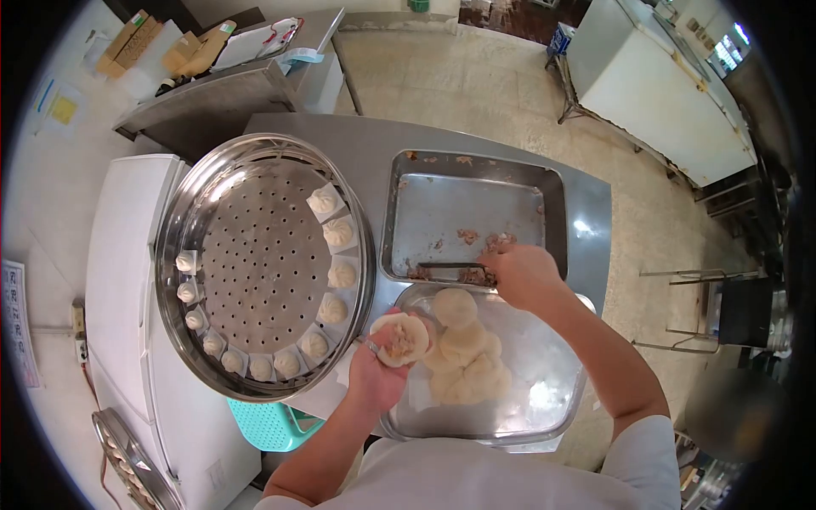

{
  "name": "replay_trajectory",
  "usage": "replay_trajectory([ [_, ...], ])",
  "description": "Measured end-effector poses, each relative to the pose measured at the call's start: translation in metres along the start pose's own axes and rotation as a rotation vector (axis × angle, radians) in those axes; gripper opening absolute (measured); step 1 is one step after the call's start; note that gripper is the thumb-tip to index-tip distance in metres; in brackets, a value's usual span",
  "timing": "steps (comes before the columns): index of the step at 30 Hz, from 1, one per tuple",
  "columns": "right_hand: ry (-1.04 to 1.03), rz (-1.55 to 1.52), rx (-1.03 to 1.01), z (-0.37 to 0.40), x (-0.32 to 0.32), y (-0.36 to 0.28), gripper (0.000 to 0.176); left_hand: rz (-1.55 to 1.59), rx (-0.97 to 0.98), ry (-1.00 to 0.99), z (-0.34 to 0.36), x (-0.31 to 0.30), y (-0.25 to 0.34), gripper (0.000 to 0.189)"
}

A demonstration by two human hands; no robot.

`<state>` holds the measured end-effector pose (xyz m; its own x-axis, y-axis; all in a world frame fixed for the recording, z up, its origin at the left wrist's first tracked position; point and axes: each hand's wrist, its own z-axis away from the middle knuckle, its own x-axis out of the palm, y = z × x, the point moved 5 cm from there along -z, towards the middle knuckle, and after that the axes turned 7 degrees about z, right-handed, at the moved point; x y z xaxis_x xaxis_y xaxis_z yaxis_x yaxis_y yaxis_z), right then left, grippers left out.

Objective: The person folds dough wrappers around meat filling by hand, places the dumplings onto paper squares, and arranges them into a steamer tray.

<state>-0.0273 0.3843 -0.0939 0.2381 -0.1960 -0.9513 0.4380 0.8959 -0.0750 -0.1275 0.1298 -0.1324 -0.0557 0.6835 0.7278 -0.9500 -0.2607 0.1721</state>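
My left hand [378, 374] holds a round dough wrapper [401, 340] with meat filling on it, beside the steamer's right edge. Inside the deep metal pan [467, 200], my right hand [520, 274] is closed on a dark, thin tool [450, 265] at the near edge, among bits of meat filling [476, 276]. Flat dough rounds [463, 340] overlap on a shallow metal tray [544, 365] below the pan. Several pleated buns [337, 232] on paper squares line the rim of the perforated steamer [259, 255] to the left.
A teal plastic basket [268, 425] is below the steamer, near a white appliance [127, 297]. Another round tray of buns [132, 459] sits at lower left. Cardboard boxes [132, 42] lie at upper left. A large white chest [663, 93] stands across the floor at upper right.
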Motion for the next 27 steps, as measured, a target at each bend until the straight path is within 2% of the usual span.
replay_trajectory([
  [3,-0.107,0.002,0.149,0.002,-0.011,0.009,0.038,-0.013,-0.008,-0.004,-0.004,-0.011,-0.005,0.041],
  [6,-0.244,-0.020,0.167,0.000,-0.009,-0.003,0.032,-0.050,-0.014,-0.014,-0.008,-0.017,-0.007,0.042],
  [9,-0.158,-0.081,0.092,-0.009,-0.008,-0.017,0.025,-0.074,-0.033,-0.038,-0.007,-0.010,-0.008,0.043],
  [12,-0.234,-0.146,0.040,-0.028,0.005,-0.020,0.036,-0.098,-0.033,-0.070,-0.003,-0.003,-0.003,0.045],
  [15,-0.227,-0.320,0.016,-0.038,0.008,-0.021,0.034,-0.103,-0.003,-0.070,-0.002,-0.004,0.002,0.046],
  [18,-0.052,-0.611,-0.087,-0.039,0.027,-0.010,0.036,-0.085,0.024,-0.096,-0.005,-0.008,0.006,0.047],
  [21,-0.237,-0.879,0.108,-0.018,0.021,-0.006,0.040,-0.077,0.057,-0.097,-0.011,-0.003,0.009,0.047],
  [24,-0.134,-1.015,0.140,0.016,0.017,-0.011,0.042,-0.044,0.070,-0.119,-0.020,0.010,0.012,0.049],
  [27,0.155,-1.016,0.055,0.061,0.002,-0.045,0.042,0.050,0.080,-0.132,-0.024,0.030,0.012,0.052],
])
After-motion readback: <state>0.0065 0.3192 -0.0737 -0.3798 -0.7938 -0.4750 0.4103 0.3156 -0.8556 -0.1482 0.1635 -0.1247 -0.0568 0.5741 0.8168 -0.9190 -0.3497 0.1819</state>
